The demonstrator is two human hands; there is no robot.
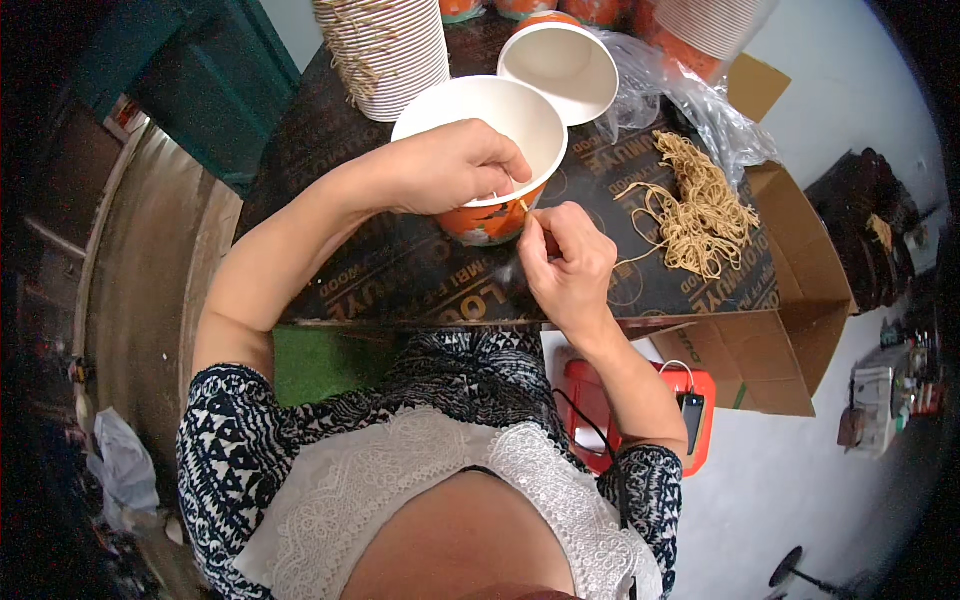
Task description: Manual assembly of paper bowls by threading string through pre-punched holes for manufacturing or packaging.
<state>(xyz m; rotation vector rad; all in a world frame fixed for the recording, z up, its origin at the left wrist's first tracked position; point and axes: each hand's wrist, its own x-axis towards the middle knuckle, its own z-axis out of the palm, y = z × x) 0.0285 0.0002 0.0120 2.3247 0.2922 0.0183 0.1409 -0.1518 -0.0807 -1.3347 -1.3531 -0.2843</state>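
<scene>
An orange paper bucket with a white inside stands on the dark table, its mouth tilted toward me. My left hand reaches over its near rim, fingers bent inside against the wall, gripping the bucket there. A short end of tan cord sticks out of the bucket's side just under the rim. My right hand is closed in a pinch on that cord, close to the outer wall. What the left fingertips touch inside is partly hidden. A loose heap of the same tan cord lies to the right.
A tall stack of nested white-rimmed buckets, with cord ends along its side, stands at the back left. Another bucket lies tipped behind mine. Clear plastic wrap and an open cardboard box are at the right. A red stool stands below.
</scene>
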